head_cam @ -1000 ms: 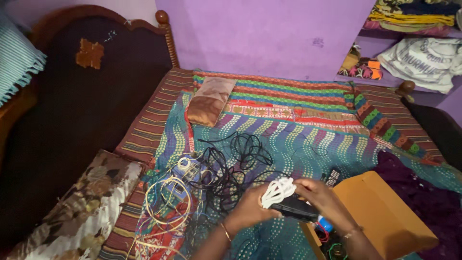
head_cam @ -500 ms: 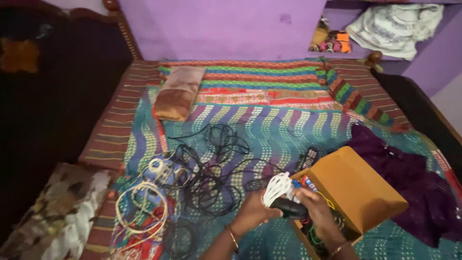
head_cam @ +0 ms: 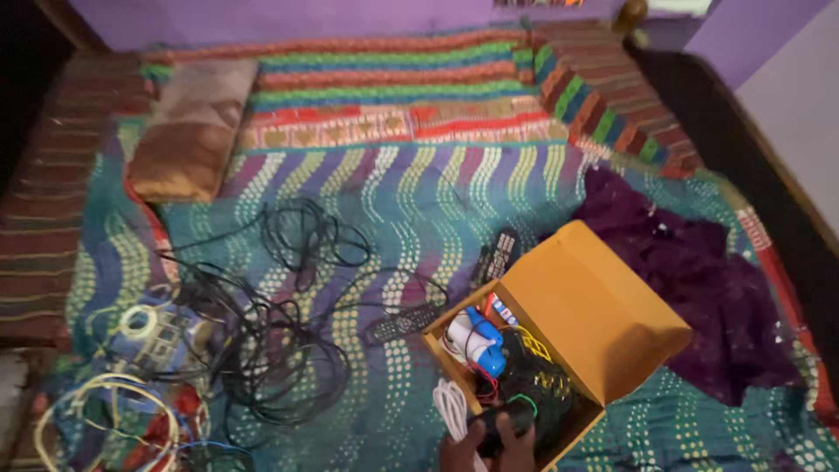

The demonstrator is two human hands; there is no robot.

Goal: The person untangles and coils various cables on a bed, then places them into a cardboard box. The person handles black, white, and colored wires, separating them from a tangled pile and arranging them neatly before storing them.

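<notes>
Lowering: the hands have dropped to the bottom edge of the view, next to the open cardboard box (head_cam: pixel 603 306); half a second ago they were higher, over the bedspread beside it.
Held thing: a black adapter (head_cam: pixel 500 421) with its bundled white cable (head_cam: pixel 453 409), now at the near corner of the box, the cable hanging just outside the wall.
Left hand: the left hand (head_cam: pixel 465 450) is closed under the adapter, fingers wrapped on it.
Right hand: the right hand (head_cam: pixel 522 444) shows only as fingertips at the frame edge, touching the adapter; whether it clamps or merely steadies cannot be told.
Box contents: a blue and white plug (head_cam: pixel 478 336) and dark netted cords with coloured wires.
View: the camera has tilted down; the headboard and shelf have gone out of sight.
Bedspread: tangled black cables (head_cam: pixel 288 288) left of centre, two remote controls (head_cam: pixel 498 255) just beside the box, cream wire coils (head_cam: pixel 114 411) at the near left corner, purple cloth (head_cam: pixel 690 271) toward the right edge.
</notes>
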